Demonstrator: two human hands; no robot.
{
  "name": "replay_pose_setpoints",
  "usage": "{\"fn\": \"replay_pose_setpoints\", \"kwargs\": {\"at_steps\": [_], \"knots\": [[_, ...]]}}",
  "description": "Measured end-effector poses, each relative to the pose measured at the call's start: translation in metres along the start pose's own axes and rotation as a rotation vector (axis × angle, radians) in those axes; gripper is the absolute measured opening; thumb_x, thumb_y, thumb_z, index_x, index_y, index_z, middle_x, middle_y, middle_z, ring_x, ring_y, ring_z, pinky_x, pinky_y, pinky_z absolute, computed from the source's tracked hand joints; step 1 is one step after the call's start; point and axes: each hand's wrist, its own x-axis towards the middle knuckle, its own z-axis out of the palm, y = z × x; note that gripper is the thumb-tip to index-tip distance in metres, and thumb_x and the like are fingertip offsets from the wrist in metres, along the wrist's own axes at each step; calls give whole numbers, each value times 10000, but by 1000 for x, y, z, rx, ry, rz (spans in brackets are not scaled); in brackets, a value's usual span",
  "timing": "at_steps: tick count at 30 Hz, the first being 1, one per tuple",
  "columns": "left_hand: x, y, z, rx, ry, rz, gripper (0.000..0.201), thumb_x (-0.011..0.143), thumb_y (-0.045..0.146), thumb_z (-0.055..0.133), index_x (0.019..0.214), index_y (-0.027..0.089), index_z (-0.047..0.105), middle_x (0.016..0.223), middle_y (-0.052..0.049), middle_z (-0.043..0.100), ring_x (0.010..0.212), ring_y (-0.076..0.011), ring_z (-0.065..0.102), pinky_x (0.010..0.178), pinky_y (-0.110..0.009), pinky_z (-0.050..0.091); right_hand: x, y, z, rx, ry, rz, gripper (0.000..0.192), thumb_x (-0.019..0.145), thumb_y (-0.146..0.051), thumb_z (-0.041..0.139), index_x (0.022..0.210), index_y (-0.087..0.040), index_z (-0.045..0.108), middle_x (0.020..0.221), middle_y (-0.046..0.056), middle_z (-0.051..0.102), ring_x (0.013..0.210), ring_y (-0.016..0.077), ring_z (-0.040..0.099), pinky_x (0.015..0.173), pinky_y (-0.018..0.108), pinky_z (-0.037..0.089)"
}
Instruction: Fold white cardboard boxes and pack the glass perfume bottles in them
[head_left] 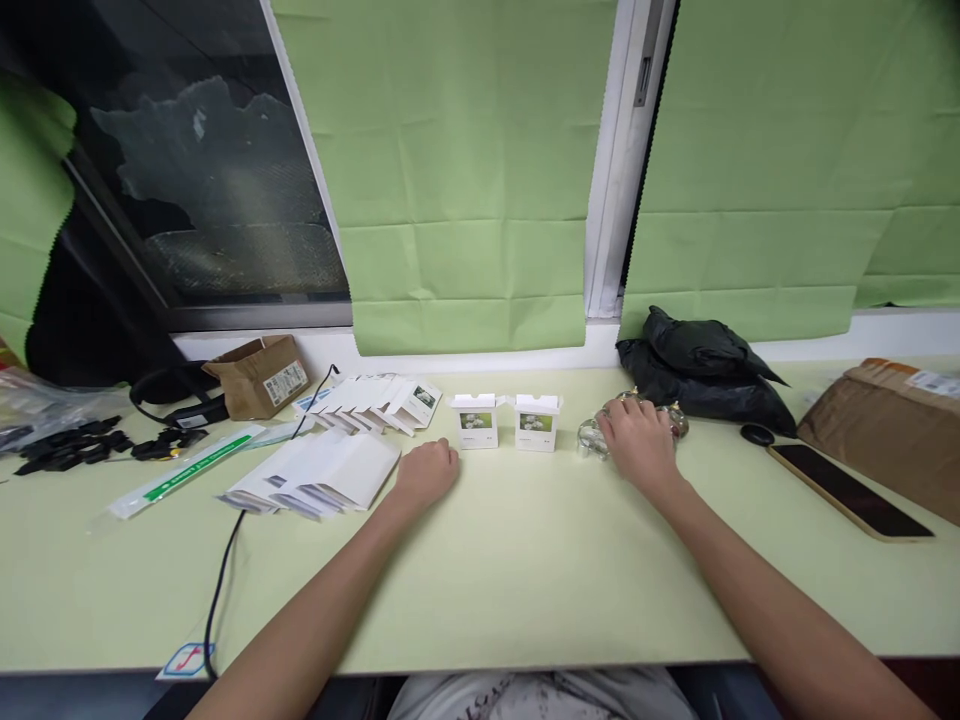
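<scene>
My left hand (425,472) rests on the pale green table (495,570) as a loose fist, beside a fanned stack of flat white cartons (319,475). Just ahead of it two small white boxes with open top flaps stand upright, the left box (475,421) and the right box (537,422). My right hand (640,440) lies over a cluster of clear glass bottles (592,437) to the right of the boxes, fingers curled on them. A second row of flat printed cartons (375,400) lies farther back.
A black plastic bag (701,370) sits behind the bottles. A phone (847,490) and a brown parcel (885,420) lie at right. At left are a small open cardboard box (259,375), black cables (67,445), a long white-green packet (184,470) and a cord (225,560).
</scene>
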Motion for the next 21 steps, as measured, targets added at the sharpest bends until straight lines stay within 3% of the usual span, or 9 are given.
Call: {"fn": "replay_pose_setpoints", "kwargs": {"at_steps": [21], "knots": [[0, 1, -1, 25, -7, 18, 386, 1018, 264, 326, 1073, 121, 680, 1070, -205, 745, 1011, -338, 718, 827, -421, 514, 3, -2, 2, -22, -100, -67, 255, 1080, -284, 444, 1087, -142, 655, 1119, 195, 675, 1028, 337, 549, 817, 413, 319]]}}
